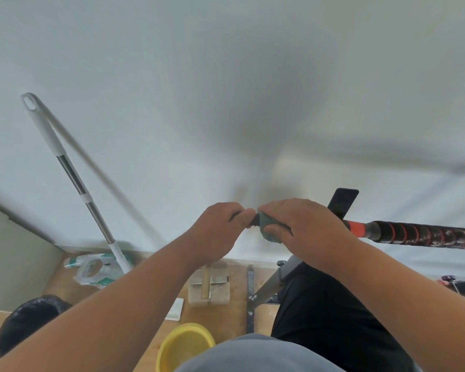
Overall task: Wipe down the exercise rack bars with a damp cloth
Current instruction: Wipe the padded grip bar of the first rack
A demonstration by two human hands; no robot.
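Right hand (pixel 301 226): fingers curled around grey cloth (pixel 269 229), clamped on the rack bar (pixel 424 233).
Left hand (pixel 220 226): pinches the bar's left end beside the cloth.
Floor: yellow bowl (pixel 184 347), near.

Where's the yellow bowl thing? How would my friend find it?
Look down at the wooden floor below the person's two arms, at the bottom edge of the picture. The yellow basin sits there, right of the black rubbish bag. It is the only bright yellow, round thing on the floor.
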